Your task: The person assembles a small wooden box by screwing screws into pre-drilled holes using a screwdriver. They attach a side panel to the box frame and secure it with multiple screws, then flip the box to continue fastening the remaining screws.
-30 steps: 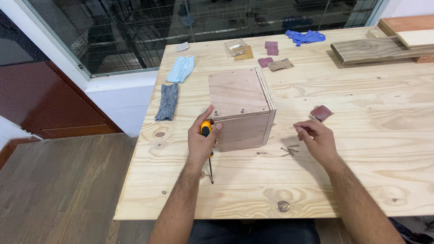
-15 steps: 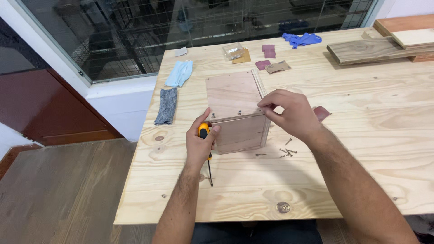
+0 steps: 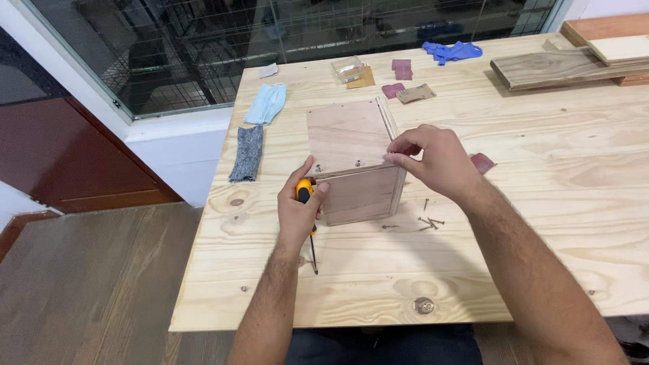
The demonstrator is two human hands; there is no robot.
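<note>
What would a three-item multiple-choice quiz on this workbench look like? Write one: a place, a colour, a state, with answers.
1. Where do the loose screws lie?
A. inside the wooden box
B. on the table, right of the box
C. on the floor

2. What colour is the screwdriver handle?
A. orange and black
B. green
C. white

3. What is the left hand doing?
A. lying flat and empty
B. gripping the screwdriver
C. lifting the face mask

Answers: B, they lie on the table beside the wooden box; A, orange shows above the fingers; B, fingers wrap the handle while the right hand pinches the box top.
</note>
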